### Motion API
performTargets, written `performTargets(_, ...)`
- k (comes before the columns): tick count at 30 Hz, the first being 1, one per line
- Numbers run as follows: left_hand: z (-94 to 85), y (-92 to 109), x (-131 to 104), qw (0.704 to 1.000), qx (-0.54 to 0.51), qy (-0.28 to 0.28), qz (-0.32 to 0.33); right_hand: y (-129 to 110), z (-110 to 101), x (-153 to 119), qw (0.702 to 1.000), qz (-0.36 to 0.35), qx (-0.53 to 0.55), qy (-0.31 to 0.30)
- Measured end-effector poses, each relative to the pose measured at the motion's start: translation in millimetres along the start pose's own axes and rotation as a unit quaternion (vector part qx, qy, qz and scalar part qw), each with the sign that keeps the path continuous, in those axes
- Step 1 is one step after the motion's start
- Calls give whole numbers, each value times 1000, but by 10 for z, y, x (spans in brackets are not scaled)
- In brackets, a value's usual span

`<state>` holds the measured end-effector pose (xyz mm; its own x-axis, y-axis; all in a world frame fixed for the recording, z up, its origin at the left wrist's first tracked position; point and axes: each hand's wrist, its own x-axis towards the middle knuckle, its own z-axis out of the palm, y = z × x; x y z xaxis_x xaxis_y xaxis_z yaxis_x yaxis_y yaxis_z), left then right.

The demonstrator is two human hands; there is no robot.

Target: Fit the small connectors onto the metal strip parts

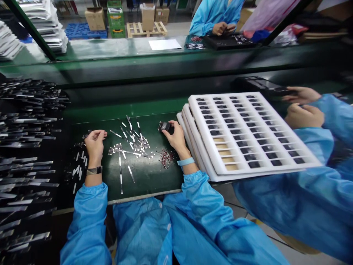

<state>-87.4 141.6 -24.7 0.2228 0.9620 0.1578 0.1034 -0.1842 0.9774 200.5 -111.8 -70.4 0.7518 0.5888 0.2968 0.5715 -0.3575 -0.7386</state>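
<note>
My left hand [95,142] is over the left of the green work surface [149,184], thumb and fingertips pressed together; whatever they hold is too small to name. My right hand [175,136] grips a small black part [167,127] with a ribbed face, just left of the white foam trays. Between my hands lies a loose pile of thin silvery strips [132,138] with small metal pieces. A heap of tiny reddish screws [166,158] sits below my right hand. Short white strips [79,167] lie beneath my left hand.
Stacked white foam trays [226,170] hold rows of black parts at the right. Many strips [27,162] fill the far left. A co-worker's hands [305,106] are behind the trays. Across the bench, another person [216,16] works near a white sheet [164,44].
</note>
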Motion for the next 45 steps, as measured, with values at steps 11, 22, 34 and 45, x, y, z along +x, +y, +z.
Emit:
performTargets(11,-2,23,-13,1000,-9,-1,-1,35,23,41,999,36,10,38)
performTargets(22,-4,34,-14,1000,3,1,2,76,65,30,989,87,87,81)
performTargets(34,-12,21,-12,1000,4,-1,-4,-93,-39,9,976,70,143,148)
performTargets(45,6,39,-83,998,53,-35,12,-716,-239,53,957,25,284,44)
